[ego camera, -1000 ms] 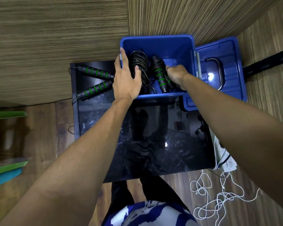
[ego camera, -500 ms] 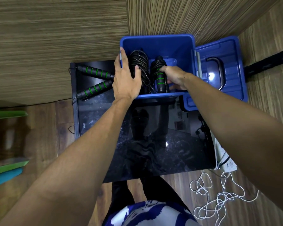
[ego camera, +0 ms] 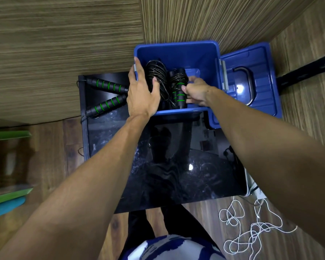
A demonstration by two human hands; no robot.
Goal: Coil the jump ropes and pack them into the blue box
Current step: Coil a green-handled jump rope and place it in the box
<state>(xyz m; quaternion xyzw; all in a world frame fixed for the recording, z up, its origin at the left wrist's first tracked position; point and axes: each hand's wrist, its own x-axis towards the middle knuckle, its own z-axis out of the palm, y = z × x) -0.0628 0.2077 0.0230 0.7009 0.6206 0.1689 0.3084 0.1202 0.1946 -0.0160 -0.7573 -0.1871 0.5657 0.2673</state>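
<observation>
While left hand [ego camera: 141, 94] braces, right hand [ego camera: 196, 91] grips handles [ego camera: 180, 92].

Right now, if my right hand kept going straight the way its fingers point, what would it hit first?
Your right hand points leftward, already gripping the wrapped rope handles; next comes the coiled rope, though depth is unclear.

Lighting: dim indoor, overhead; white glare spot on blue lid [ego camera: 250, 85] and glossy black tabletop [ego camera: 176, 166] beside it. Wide-angle bowing toward frame edges; left of tabletop blurred
</observation>
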